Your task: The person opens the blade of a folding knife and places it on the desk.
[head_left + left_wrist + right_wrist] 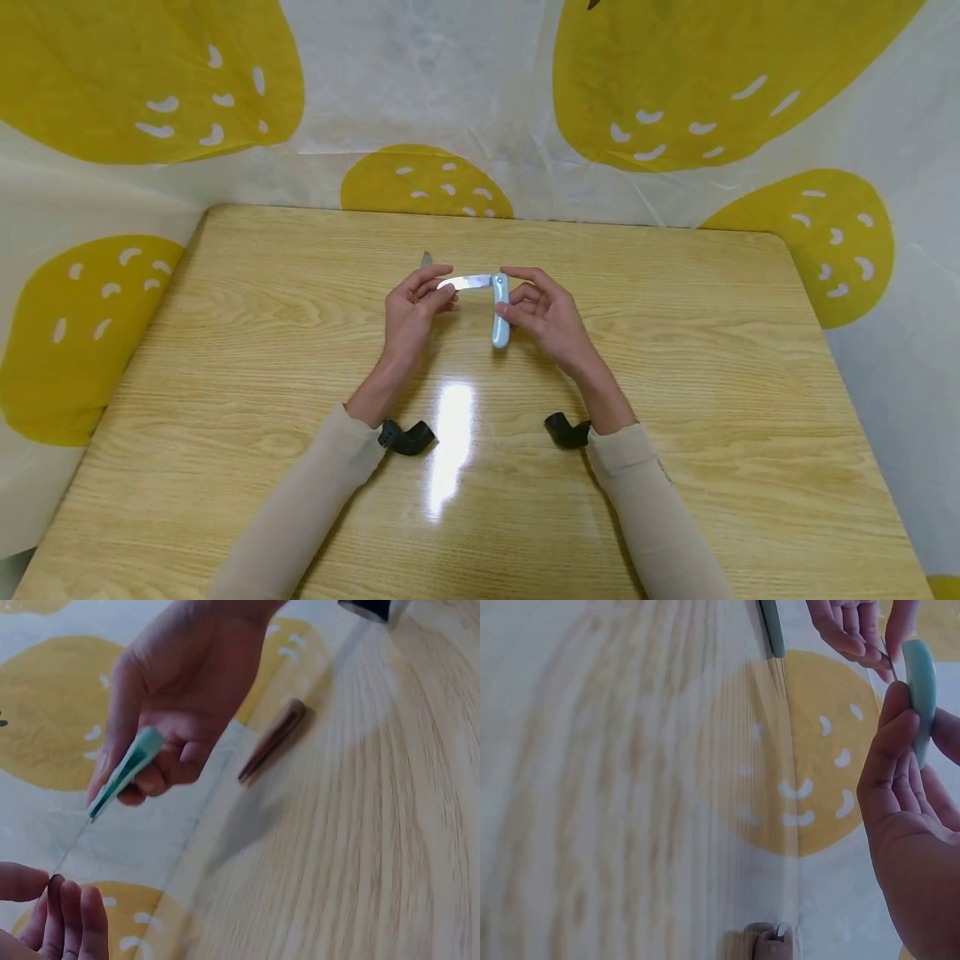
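Observation:
A folding knife with a pale blue-green handle (500, 321) is held above the table, its shiny blade (471, 282) swung out at roughly a right angle. Between thumb and fingers, my left hand (408, 312) pinches the blade near its tip. My right hand (553, 321) grips the handle, thumb on the near side, close to the pivot. In the left wrist view the slotted edge of the handle (127, 776) shows, and the blade (71, 844) is seen edge-on. The right wrist view shows the curved handle (922, 686) between the right thumb and fingers.
A brown slotted object (274, 742) lies on the wooden table (712, 358). Behind the left hand, a grey tip (427, 259) pokes out; the rest of it is hidden. A grey-green object (772, 628) is cut off by the right wrist view. A patterned sheet (427, 75) hangs behind.

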Demonstrator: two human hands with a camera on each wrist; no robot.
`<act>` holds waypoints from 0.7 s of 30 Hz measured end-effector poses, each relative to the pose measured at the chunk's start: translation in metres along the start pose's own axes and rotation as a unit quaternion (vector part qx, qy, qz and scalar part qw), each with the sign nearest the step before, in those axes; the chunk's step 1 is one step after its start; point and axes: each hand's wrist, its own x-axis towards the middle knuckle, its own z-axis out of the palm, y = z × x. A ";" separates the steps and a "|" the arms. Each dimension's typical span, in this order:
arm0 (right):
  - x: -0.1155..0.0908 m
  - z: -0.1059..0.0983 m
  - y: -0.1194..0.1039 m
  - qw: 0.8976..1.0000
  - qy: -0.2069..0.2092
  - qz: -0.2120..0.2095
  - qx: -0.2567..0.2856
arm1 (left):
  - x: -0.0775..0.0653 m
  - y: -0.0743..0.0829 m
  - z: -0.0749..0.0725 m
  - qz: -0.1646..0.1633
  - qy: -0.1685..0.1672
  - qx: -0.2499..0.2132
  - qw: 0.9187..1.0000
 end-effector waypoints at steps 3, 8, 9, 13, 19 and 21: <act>0.001 0.001 0.000 1.000 0.011 -0.002 0.009 | 0.000 -0.001 0.005 -0.004 0.010 -0.034 0.999; 0.002 0.003 0.001 0.999 0.024 -0.001 0.030 | -0.001 -0.003 0.012 0.002 0.035 -0.054 0.998; 0.002 0.003 0.002 0.999 0.026 -0.001 0.032 | -0.001 -0.004 0.012 0.005 0.040 -0.056 0.998; 0.003 0.005 0.001 0.999 0.034 0.000 0.032 | -0.001 -0.006 0.015 0.020 0.045 -0.067 0.997; 0.003 0.007 0.002 0.999 0.046 -0.001 0.030 | -0.001 -0.006 0.020 0.032 0.055 -0.100 0.993; 0.003 0.009 0.002 0.998 0.046 -0.001 0.031 | -0.001 -0.006 0.022 0.036 0.061 -0.112 0.991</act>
